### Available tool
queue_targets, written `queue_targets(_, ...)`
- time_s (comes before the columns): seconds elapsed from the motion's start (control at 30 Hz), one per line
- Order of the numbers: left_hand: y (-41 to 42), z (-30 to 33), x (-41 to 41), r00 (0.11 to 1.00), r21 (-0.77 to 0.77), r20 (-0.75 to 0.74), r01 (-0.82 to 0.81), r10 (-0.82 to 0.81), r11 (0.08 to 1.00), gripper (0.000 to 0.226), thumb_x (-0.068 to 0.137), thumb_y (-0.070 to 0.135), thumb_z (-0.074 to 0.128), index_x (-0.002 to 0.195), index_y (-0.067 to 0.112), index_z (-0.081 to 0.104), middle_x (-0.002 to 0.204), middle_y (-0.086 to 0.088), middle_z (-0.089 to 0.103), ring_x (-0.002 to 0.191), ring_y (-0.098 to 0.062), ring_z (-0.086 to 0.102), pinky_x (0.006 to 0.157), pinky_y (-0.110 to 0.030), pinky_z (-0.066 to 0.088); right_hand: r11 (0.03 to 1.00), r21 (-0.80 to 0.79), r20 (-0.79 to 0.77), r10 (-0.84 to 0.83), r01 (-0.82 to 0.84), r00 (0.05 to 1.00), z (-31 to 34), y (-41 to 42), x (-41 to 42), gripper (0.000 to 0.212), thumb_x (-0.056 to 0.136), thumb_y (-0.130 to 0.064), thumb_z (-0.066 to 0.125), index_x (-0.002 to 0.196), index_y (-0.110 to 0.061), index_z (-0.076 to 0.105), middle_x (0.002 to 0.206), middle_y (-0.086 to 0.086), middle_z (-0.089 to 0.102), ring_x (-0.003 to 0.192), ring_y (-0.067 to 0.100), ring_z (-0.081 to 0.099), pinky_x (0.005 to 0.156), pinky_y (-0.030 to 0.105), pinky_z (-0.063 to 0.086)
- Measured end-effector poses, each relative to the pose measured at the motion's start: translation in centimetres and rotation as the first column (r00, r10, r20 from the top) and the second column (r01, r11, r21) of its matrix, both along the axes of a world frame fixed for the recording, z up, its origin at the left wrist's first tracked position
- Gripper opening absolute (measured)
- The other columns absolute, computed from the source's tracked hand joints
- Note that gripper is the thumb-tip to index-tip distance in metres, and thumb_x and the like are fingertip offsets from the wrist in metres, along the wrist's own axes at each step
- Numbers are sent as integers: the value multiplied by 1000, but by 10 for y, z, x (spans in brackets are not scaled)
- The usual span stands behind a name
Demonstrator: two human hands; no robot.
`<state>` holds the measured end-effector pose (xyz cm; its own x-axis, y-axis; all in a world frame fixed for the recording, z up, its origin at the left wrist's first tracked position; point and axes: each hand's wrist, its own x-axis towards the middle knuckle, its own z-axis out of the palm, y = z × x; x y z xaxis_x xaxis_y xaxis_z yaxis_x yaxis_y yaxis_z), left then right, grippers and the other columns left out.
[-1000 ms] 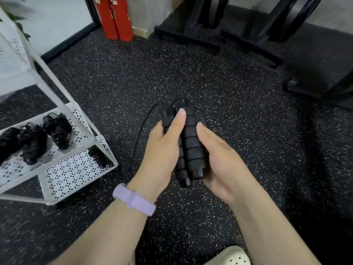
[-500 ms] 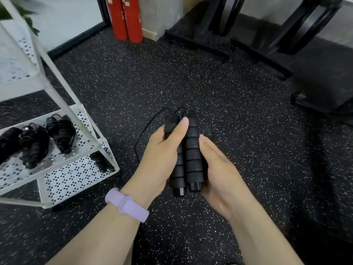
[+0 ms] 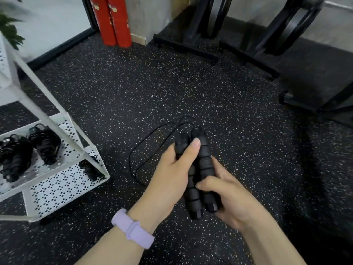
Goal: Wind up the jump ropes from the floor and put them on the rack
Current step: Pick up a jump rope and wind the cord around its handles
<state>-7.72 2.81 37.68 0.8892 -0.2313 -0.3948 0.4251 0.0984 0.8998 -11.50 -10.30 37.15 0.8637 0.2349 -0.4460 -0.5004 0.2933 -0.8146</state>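
Two black ribbed jump rope handles (image 3: 201,169) lie side by side, held upright between both hands above the speckled floor. My left hand (image 3: 172,175) grips them from the left, thumb laid across the top of the handles. My right hand (image 3: 227,197) holds their lower ends from the right, thumb curled over the front. The thin black cord (image 3: 147,146) runs from the handle tops and hangs in loose loops to the left. The white perforated rack (image 3: 63,186) stands at the left, with wound ropes (image 3: 45,144) on its shelf.
Another wound rope (image 3: 89,170) lies on the rack's bottom shelf near its corner post. Two red cylinders (image 3: 112,20) stand by the far wall. Black equipment frames (image 3: 238,46) line the back and right. A green plant (image 3: 9,29) shows at the top left.
The handles and both hands have drifted slightly lower and right in view. My right thumb has curled over the handles' lower part. The cord loops now hang more visibly to the left.
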Motion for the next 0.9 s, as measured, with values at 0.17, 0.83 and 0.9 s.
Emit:
queue_targets(0.17,-10,0,-8,999,-11,39,21,-20,1000,45,78,65,60,103,29,73,102,5,78,101,-14,73,90,-39,54,999,32,-14,26,-26,1000,2,-14,-10,68,68,-1,55,133,-23,56,101,9,75,88,24,74,75,39,60)
queue_targets(0.83,-25,4,-7,988,49,-15,154,-154,987,37,85,64,56,101,32,67,63,7,66,46,-12,57,42,-24,43,961,276,-90,-5,29,996,1,-23,-12,74,58,-6,66,132,-5,54,99,32,67,81,45,67,77,55,58)
queue_targets(0.9,-27,2,-7,985,78,-23,171,-170,982,38,81,71,56,99,39,68,81,9,74,66,-11,68,51,-30,48,959,279,-108,-28,57,994,1,-24,-13,76,56,-4,64,132,-7,57,103,31,68,82,46,68,77,54,59)
